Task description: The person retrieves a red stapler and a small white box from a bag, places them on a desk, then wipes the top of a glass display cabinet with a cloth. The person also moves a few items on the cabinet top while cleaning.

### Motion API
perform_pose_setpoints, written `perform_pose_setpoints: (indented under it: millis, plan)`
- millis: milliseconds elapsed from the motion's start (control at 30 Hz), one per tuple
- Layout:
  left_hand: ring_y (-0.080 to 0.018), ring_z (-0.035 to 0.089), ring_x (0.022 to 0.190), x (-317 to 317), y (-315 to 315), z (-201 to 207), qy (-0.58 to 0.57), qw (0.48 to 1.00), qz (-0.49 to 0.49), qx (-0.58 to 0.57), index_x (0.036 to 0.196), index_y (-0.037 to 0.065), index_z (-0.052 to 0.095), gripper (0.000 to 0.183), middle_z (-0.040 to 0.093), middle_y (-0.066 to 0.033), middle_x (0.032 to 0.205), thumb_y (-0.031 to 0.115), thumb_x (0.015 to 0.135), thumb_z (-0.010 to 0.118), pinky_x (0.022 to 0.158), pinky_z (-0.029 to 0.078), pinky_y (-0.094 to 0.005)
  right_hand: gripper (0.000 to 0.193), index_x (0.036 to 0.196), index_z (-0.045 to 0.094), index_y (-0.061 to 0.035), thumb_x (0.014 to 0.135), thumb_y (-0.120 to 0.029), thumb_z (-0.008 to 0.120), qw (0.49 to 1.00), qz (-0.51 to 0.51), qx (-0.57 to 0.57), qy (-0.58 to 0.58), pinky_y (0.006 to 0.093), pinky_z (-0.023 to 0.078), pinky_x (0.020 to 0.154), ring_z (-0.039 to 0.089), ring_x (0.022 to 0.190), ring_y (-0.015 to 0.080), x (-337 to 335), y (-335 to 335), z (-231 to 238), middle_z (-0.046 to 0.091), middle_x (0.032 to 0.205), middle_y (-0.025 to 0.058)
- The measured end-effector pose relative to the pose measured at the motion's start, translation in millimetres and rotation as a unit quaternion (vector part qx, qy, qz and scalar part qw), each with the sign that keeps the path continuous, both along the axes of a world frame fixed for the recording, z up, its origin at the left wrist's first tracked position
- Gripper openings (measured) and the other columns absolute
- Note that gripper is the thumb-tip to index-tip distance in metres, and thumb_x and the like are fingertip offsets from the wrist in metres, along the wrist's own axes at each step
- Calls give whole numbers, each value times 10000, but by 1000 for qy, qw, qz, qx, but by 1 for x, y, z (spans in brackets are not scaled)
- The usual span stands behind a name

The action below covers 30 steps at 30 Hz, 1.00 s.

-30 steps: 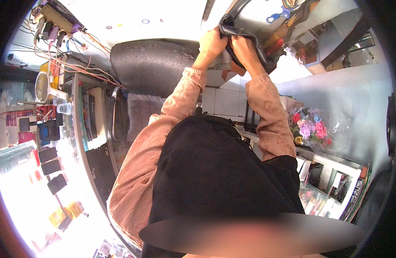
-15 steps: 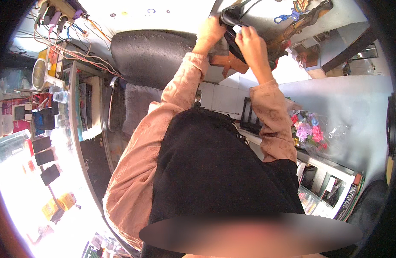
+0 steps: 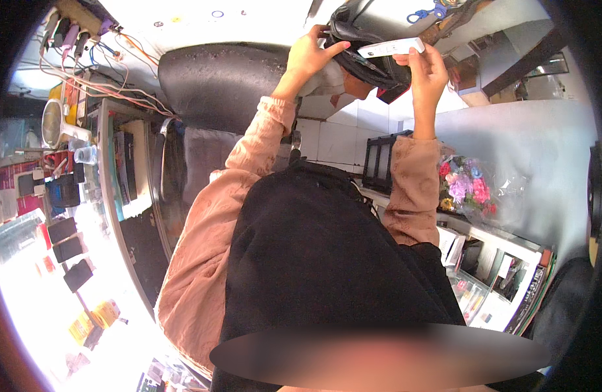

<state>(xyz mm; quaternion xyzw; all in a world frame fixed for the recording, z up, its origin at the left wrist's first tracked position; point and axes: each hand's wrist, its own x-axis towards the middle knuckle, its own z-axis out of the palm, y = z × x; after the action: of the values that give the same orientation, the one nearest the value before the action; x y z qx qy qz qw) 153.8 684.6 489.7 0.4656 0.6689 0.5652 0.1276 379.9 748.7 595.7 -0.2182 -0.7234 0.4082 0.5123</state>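
At the top centre, my left hand (image 3: pixel 306 60) holds the near-left edge of a black bag (image 3: pixel 353 64). Its thumb is stretched over the bag's side, and the other fingers are partly hidden behind the edge. The bag's mouth seems to gape upward, with dark folds around it. Just to the right, my right hand (image 3: pixel 429 70) pinches one end of a slim white bar-shaped object (image 3: pixel 391 48) between thumb and fingers. Small dark marks run along its face, and its far end points left over the bag. I cannot tell what kind of object it is.
A black padded seat (image 3: pixel 219 81) is left of the bag. Power plugs with tangled cables (image 3: pixel 72 39) hang at upper left, above a glass display counter (image 3: pixel 111 215). Wrapped flowers (image 3: pixel 468 186), a black rack (image 3: pixel 379 160) and a white shelf unit (image 3: pixel 503 274) stand to the right.
My right hand has moved right and away from the bag; the white object now shows nearly whole. My left hand's thumb has spread along the bag, which shows more of its top.
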Motion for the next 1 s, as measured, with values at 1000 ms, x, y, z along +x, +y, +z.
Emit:
perform_pose_setpoints:
  millis: [1000]
  plan:
    - [-66, 647, 888, 26, -92, 11, -323, 927, -161, 103, 1118, 25, 756, 198, 754, -15, 1004, 66, 925, 773, 802, 524, -228, 289, 1179, 566, 35, 1036, -210, 620, 934, 80, -256, 237, 408, 633, 852, 754, 925, 300, 26, -63, -39, 731, 1053, 223]
